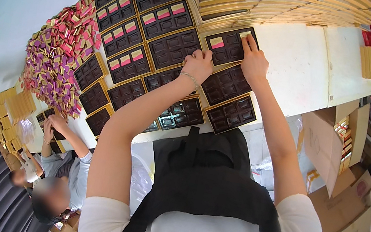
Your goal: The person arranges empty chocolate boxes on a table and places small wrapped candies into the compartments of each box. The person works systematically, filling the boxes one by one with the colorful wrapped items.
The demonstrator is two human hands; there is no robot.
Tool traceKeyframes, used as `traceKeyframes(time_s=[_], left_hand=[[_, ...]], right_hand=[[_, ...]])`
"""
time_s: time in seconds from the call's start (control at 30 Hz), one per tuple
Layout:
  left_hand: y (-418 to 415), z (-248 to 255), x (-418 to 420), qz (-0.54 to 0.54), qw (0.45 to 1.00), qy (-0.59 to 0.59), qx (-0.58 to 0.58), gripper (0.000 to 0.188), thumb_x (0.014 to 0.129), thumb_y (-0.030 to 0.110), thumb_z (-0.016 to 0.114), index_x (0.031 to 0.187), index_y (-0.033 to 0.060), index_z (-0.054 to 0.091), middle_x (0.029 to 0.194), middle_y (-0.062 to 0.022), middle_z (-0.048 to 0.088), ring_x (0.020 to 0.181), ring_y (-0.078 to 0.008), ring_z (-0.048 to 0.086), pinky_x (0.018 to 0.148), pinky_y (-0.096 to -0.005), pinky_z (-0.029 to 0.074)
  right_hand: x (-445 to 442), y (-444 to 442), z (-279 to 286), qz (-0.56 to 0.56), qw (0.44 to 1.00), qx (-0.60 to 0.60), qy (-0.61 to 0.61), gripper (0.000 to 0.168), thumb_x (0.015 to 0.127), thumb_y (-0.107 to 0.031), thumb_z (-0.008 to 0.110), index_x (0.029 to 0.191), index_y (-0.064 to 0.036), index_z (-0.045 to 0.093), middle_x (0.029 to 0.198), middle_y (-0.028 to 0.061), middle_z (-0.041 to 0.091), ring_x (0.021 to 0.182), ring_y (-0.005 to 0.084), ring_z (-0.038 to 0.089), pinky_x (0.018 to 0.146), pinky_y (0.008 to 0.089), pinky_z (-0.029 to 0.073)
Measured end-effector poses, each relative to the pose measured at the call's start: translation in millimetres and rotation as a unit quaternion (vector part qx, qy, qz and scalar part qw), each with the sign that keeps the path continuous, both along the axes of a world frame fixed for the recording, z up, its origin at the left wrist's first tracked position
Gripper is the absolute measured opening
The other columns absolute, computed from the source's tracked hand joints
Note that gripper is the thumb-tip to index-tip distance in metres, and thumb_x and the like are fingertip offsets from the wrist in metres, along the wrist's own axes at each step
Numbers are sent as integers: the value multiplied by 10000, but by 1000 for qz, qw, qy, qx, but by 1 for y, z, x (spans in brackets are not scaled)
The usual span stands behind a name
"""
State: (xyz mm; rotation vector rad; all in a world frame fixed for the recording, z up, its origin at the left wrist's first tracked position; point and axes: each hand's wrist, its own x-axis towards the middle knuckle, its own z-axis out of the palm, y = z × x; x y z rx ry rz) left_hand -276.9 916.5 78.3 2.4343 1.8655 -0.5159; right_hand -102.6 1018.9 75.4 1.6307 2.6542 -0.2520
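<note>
A gold-edged box with a dark compartment tray (222, 56) lies before me, a pink-and-gold wrapped square (217, 42) in its upper left compartment. The index and middle fingertips of my right hand (256, 63) touch a second wrapped square (245, 34) at the upper right compartment; its thumb is hidden, and whether it grips the piece is unclear. My left hand (198, 67), with a bracelet at the wrist, has its fingers curled at this box's left edge, and what is under them is hidden. Left of it sits a box with unfilled compartments (174, 47).
Several boxes with wrapped squares in their top row (158, 18) stand farther left. Beyond them lies a heap of wrapped squares (60, 56). Gold-edged boxes are stacked (283, 3) at the back. A co-worker's hands (55, 124) work at the left; cartons (328, 148) stand at right.
</note>
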Motion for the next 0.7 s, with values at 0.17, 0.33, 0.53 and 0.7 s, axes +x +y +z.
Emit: traceKeyframes(time_s=[0.17,0.33,0.53,0.7], left_hand=[[5,1,2,16,1000,-14,-1,199,767,109,639,951,37,660,1030,-122,493,836,-259,543,549,-365,556],[1,1,-1,29,998,-52,8,166,770,106,624,916,34,654,1013,-120,503,813,-262,561,547,-363,563],[1,21,-25,46,994,-88,-55,162,800,174,636,921,71,665,1018,-132,541,861,-274,604,584,-342,561],[9,37,-72,293,837,-445,-124,198,838,242,687,923,65,654,753,-57,584,601,-163,585,474,-278,443]], right_hand=[[9,5,2,-25,999,-18,27,634,723,14,562,1321,-191,521,1428,-31,449,830,277,651,689,386,567],[16,5,5,-81,990,-35,108,535,788,-37,568,1307,-164,533,1409,55,464,957,328,646,776,417,550],[16,2,-7,-143,976,-88,141,453,890,-98,516,1338,-167,508,1393,107,483,1071,357,599,877,445,508],[0,-8,10,-122,974,-86,168,414,882,-92,541,1291,-147,552,1344,102,528,1027,368,613,866,441,509]])
